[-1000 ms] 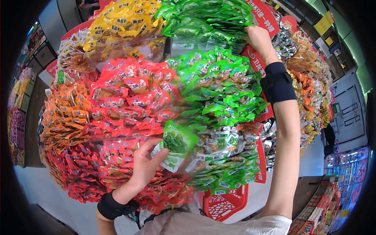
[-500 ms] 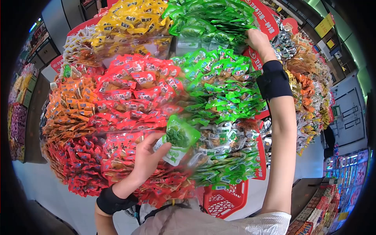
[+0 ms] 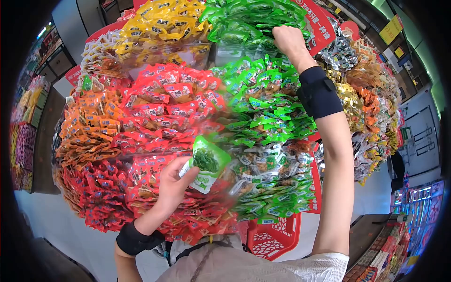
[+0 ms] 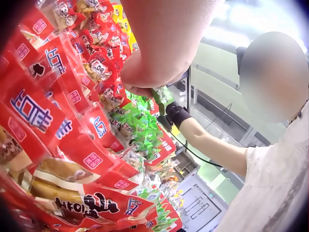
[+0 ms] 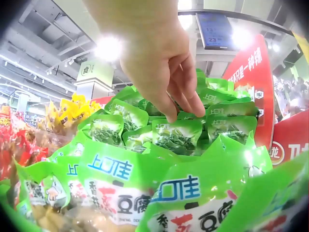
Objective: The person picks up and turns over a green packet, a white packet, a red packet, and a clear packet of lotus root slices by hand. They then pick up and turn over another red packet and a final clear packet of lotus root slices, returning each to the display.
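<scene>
In the head view my left hand holds a green-and-white packet of seaweed between thumb and fingers, over the red snack packets. The packet's picture side faces up. In the left wrist view the forearm and hand hide most of it. My right hand is over the heap of green seaweed packets at the far side. Close up, its thumb and fingers point down, slightly apart, right at the top edge of one packet in the pile.
Red packets heap up in the middle, with orange packets to their left and yellow ones behind. Green tofu packets lie nearer than the seaweed pile. A red sign board edges the right side. A red basket is below the near edge.
My right hand has moved left across the seaweed packets, away from the red sign board. The left hand still holds its packet, nearly in place, with the packet turned slightly.
</scene>
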